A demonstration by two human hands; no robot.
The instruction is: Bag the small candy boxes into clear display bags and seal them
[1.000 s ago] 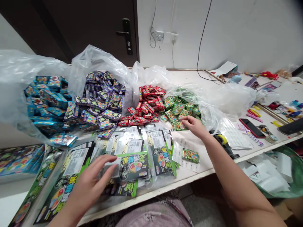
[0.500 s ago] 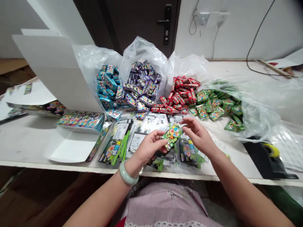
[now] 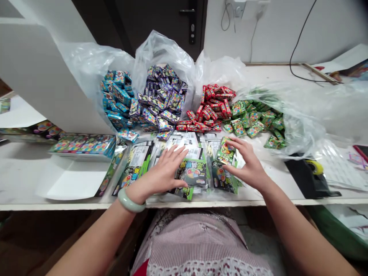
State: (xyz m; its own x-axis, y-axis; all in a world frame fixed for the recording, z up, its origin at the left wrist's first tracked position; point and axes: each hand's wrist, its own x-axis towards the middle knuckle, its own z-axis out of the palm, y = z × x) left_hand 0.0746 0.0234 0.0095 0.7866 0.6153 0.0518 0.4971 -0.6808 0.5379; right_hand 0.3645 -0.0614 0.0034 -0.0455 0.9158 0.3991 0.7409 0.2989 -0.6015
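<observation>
In the head view, we see the left hand (image 3: 161, 171) spread flat on a printed sachet (image 3: 192, 172), and the right hand (image 3: 247, 165) curved over a small green packet (image 3: 225, 151) that lies on a larger sachet (image 3: 221, 177); we cannot tell if it pinches. The small packet could slip if the fingers lift it unevenly, and pressure from the left palm could make the sachets slide on the white table (image 3: 23, 172).

Against my left hand (image 3: 163, 172) lies a flat black bag (image 3: 192, 172) with green edges and a colourful round candy print, near the bench's (image 3: 276, 188) front edge. My right hand (image 3: 247, 165) touches a small green sachet (image 3: 225, 152), which sits tilted on a second black bag (image 3: 221, 178) just beside the first.
</observation>
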